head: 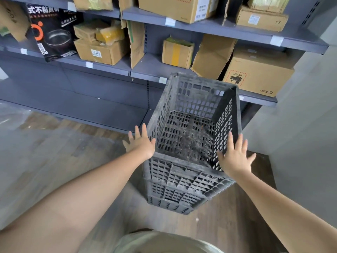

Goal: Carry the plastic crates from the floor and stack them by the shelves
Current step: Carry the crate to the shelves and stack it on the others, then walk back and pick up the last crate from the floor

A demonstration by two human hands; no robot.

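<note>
A stack of dark grey perforated plastic crates (pixel 191 161) stands on the wooden floor right in front of the grey shelves (pixel 145 70). The top crate (pixel 197 106) is empty, and I look down into it. My left hand (pixel 140 141) is flat against the stack's left side near the rim, fingers spread. My right hand (pixel 235 157) rests flat on the right rim, fingers spread too. Neither hand grips anything.
Cardboard boxes (pixel 257 73) fill the shelf boards behind the stack, and a black printed carton (pixel 51 31) leans at the left. A grey wall (pixel 300 125) rises close on the right. Wooden floor (pixel 54 152) stretches to the left.
</note>
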